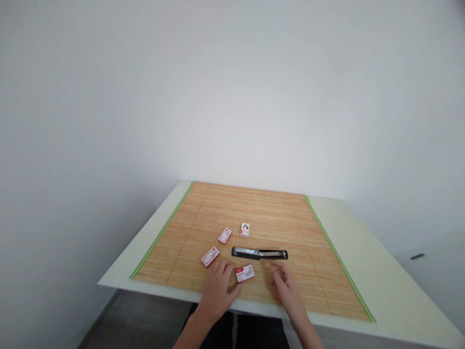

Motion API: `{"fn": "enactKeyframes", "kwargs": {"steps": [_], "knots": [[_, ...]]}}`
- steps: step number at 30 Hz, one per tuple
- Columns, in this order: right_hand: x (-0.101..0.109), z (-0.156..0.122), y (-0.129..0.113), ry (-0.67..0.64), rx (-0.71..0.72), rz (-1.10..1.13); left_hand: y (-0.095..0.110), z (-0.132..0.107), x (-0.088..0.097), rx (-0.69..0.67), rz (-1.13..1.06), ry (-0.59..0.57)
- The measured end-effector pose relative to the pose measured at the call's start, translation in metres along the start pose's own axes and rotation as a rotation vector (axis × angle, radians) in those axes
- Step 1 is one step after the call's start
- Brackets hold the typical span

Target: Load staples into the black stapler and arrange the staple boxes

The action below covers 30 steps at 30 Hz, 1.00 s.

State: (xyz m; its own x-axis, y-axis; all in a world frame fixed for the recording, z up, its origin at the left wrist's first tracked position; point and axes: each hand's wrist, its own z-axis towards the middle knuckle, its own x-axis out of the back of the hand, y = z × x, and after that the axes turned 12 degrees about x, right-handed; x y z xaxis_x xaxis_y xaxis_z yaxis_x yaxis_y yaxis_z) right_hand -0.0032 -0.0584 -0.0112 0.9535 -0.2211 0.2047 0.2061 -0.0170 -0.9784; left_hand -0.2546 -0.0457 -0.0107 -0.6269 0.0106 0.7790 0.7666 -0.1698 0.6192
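A small red-and-white staple box (245, 273) lies on the bamboo mat (269, 208) close to the front edge. My left hand (218, 286) rests just left of it, thumb and fingers apart, the tips near its left side; whether they touch it I cannot tell. Beyond that box, a black stapler (259, 253) lies opened out flat, its metal magazine showing. My right hand (285, 286) is below the stapler's right half, with loosely bent fingers apart and nothing seen in them.
Two more red-and-white boxes, one nearer (210, 257) and one farther (224, 235), lie left of the stapler. A white box (244, 230) with a dark picture stands behind it. Green-edged, the mat covers much of the white table (366, 242), which meets a wall (247, 97).
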Motion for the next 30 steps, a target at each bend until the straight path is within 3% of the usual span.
{"fn": "enactKeyframes", "kwargs": {"steps": [2, 4, 8, 13, 19, 22, 25, 28, 30], "knots": [[-0.016, -0.006, 0.001, -0.255, -0.195, 0.177, 0.002, 0.006, 0.004, -0.018, -0.012, -0.057], [-0.024, -0.008, 0.001, -0.351, -0.304, 0.311, 0.003, 0.015, 0.006, -0.038, -0.039, -0.090], [-0.017, -0.007, -0.002, -0.359, -0.391, 0.430, 0.000, 0.032, 0.002, -0.082, -0.067, -0.134], [-0.006, -0.009, -0.013, -0.311, -0.386, 0.436, 0.004, 0.040, -0.007, -0.125, -0.038, -0.159], [0.013, -0.003, -0.020, -0.477, -0.494, 0.478, 0.012, 0.039, -0.011, -0.122, -0.023, -0.157], [0.027, 0.006, -0.014, -0.342, -0.384, 0.308, 0.005, 0.036, -0.008, -0.124, -0.047, -0.150], [0.024, 0.013, -0.013, -0.236, -0.081, -0.032, -0.004, 0.032, -0.004, -0.099, -0.072, -0.122], [0.006, 0.014, -0.019, -0.353, 0.175, -0.351, -0.009, 0.030, 0.000, -0.098, -0.089, -0.118], [-0.006, 0.014, -0.023, -0.418, 0.242, -0.496, -0.011, 0.029, 0.002, -0.098, -0.096, -0.114]]}}
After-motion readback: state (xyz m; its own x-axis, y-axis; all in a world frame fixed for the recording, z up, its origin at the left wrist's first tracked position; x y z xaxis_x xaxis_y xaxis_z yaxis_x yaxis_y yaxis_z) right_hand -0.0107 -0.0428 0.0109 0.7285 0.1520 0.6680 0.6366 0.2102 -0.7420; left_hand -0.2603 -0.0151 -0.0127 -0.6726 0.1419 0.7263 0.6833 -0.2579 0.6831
